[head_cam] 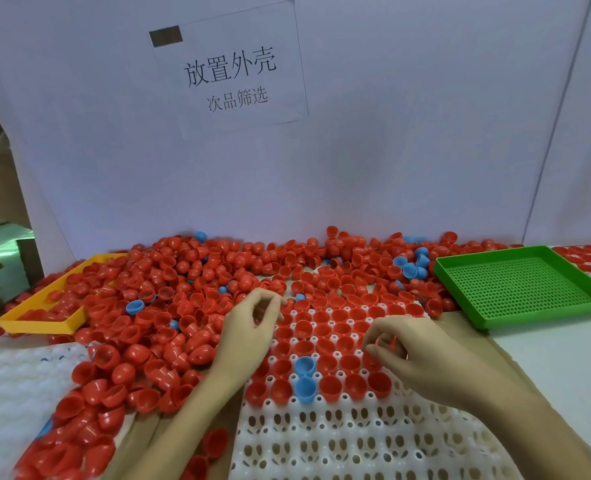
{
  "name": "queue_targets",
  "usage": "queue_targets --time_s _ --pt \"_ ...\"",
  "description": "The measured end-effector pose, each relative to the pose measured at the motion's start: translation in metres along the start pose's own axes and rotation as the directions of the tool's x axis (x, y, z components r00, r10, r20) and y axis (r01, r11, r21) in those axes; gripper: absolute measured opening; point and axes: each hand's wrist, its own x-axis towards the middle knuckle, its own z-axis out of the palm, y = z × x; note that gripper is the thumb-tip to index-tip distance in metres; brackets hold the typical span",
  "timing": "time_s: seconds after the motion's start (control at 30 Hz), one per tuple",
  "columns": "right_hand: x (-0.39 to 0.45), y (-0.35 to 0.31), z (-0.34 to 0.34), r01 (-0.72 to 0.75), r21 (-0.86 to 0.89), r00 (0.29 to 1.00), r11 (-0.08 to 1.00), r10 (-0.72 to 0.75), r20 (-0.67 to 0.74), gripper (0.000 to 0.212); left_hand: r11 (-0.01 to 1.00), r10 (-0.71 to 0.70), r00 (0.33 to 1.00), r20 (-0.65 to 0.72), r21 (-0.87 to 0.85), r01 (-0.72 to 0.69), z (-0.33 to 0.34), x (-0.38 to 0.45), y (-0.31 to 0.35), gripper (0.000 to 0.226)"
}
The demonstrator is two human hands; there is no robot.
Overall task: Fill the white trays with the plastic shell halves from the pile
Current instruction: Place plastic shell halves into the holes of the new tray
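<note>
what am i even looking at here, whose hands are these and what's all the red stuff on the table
There is no machine here: a person works with two bare hands, and the one picture comes from a camera worn on their head, looking down. The red stuff is a pile of plastic shell halves, with a few blue ones mixed in. In front lies a white tray with round pockets; its far rows already hold shells, open side up, and its near rows are bare. The right hand pinches a red shell over the tray. The left hand hovers at the pile's edge, fingers curled; whether it holds anything is unclear. A green tray sits to the right, a yellow tray to the left.
</note>
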Motion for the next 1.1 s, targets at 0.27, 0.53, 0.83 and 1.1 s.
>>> queue_targets --time_s 0.27,0.53,0.83,1.1 --pt "0.003 0.002 0.008 0.019 -0.013 0.999 1.000 -0.019 -0.037 0.014 0.900 0.037 0.999 0.030 0.434 -0.047 0.016 0.101 -0.039 0.008" --pt "0.006 0.004 0.013 0.032 -0.002 0.997 0.999 -0.032 -0.064 0.014 0.673 0.079 0.954 0.290 0.690 -0.266 0.050 0.149 -0.055 0.029" --pt "0.006 0.006 0.015 0.035 0.010 0.996 0.999 -0.034 -0.084 0.015 0.744 -0.025 0.906 0.422 0.614 -0.265 0.056 0.158 -0.075 0.022" --pt "0.005 0.005 0.016 0.028 0.008 0.997 1.000 -0.028 -0.074 0.015 0.947 0.111 0.993 0.039 0.299 -0.118 0.041 0.135 -0.037 0.009"
